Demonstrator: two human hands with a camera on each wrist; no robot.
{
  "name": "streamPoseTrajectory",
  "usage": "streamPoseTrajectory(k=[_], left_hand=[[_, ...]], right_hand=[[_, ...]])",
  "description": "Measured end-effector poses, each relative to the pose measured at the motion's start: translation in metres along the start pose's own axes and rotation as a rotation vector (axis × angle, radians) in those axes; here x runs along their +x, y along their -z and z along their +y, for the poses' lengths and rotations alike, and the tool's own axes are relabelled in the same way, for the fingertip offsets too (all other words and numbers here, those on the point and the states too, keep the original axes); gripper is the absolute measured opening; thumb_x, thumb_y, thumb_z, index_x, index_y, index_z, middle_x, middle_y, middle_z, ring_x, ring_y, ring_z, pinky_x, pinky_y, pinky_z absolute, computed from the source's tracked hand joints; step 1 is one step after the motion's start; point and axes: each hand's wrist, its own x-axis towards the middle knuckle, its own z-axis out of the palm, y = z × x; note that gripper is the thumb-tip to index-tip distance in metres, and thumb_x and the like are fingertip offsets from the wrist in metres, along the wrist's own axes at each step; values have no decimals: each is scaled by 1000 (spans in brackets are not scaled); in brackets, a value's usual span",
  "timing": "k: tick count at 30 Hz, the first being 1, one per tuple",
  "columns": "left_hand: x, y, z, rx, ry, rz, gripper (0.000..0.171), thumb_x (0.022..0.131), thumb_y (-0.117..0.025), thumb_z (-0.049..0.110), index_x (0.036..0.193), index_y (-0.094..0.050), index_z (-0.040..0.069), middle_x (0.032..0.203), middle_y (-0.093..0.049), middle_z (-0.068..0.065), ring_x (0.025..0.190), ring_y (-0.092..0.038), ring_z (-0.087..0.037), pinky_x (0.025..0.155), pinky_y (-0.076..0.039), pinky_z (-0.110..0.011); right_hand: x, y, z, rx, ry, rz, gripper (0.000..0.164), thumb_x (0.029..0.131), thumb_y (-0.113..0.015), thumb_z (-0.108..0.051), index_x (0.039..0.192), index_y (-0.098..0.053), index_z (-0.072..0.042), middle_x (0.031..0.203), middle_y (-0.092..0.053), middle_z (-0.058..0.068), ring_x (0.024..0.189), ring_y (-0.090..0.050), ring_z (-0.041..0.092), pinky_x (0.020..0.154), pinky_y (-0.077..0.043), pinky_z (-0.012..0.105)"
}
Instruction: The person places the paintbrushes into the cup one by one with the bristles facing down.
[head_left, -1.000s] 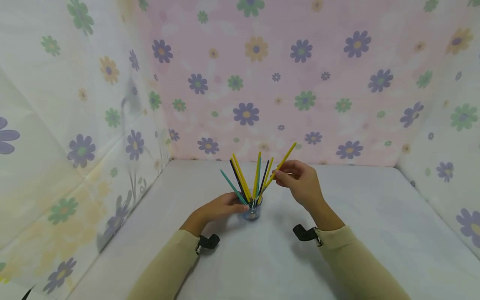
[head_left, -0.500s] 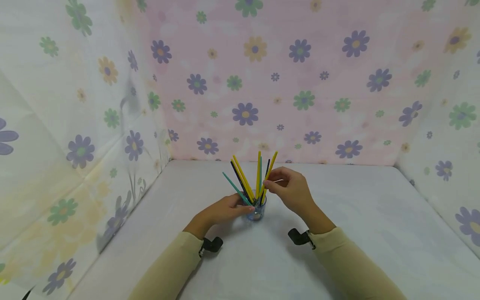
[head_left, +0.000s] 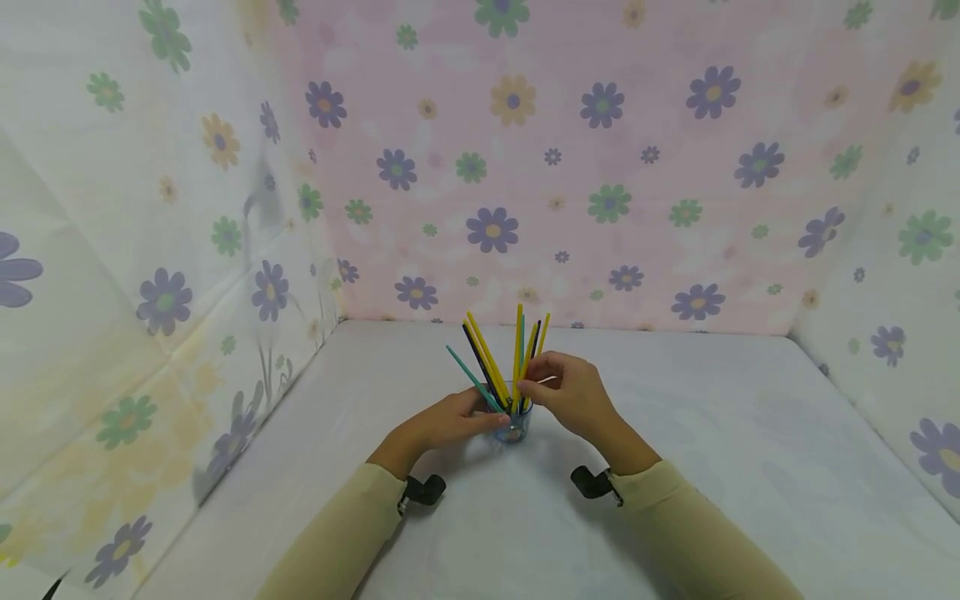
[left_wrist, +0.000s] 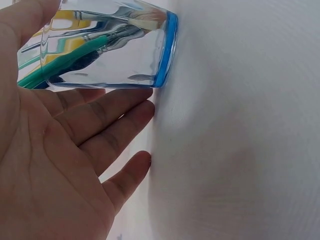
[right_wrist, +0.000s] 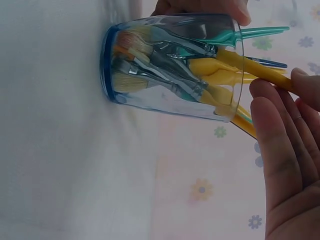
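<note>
A clear drinking glass with a blue base [head_left: 514,433] stands upright on the table, holding several paintbrushes, bristles down. Their yellow, teal and dark handles fan out above the rim. My left hand [head_left: 442,423] holds the glass from the left, thumb in front and fingers behind. In the left wrist view its fingers [left_wrist: 107,107] lie along the glass wall. My right hand [head_left: 576,398] pinches a yellow-handled paintbrush [right_wrist: 267,72] between thumb and fingertips just above the rim. That brush's bristle end is down inside the glass, among the other brushes.
A white cloth covers the table [head_left: 720,433]. Flower-patterned sheets form a pink back wall [head_left: 555,192] and pale side walls. Black wrist camera mounts [head_left: 426,490] stick out at both cuffs. A dark pointed tip [head_left: 54,587] shows at the lower left corner.
My right hand has come down and left, lowering the yellow paintbrush from a slant above the rim into the glass. The glass shifted slightly right with my left hand.
</note>
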Motion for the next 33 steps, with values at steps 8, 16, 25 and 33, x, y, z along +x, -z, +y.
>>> streamPoseTrajectory(k=[8, 16, 25, 33], left_hand=[[-3, 0, 3, 26, 35, 16, 62, 92, -62, 71, 139, -55, 32, 133, -67, 9, 139, -53, -22, 118, -38, -57], [-1, -2, 1, 46, 46, 27, 62, 91, -62, 71, 136, -57, 29, 130, -67, 8, 136, -54, -23, 116, -40, -58], [0, -1, -1, 46, 35, 17, 63, 92, -62, 71, 138, -57, 28, 132, -68, 8, 137, -54, -23, 116, -40, -58], [-3, 0, 0, 62, 15, 16, 61, 92, -64, 67, 137, -59, 27, 135, -67, 6, 137, -55, -22, 116, -41, -55]], right_hand=[[4, 1, 7, 7, -63, 7, 17, 91, -81, -23, 101, -74, -12, 95, -78, 0, 83, -77, 15, 70, -63, 30], [5, 7, 7, 57, -179, 65, 23, 94, -78, -23, 110, -77, -7, 98, -80, 6, 81, -78, 16, 69, -64, 30], [7, 15, 10, 99, -212, 74, 26, 94, -79, -26, 112, -77, -7, 101, -80, 7, 83, -79, 18, 71, -64, 31], [9, 28, 7, 87, -334, 69, 28, 93, -80, -32, 111, -77, -11, 101, -80, 8, 87, -79, 22, 76, -64, 36]])
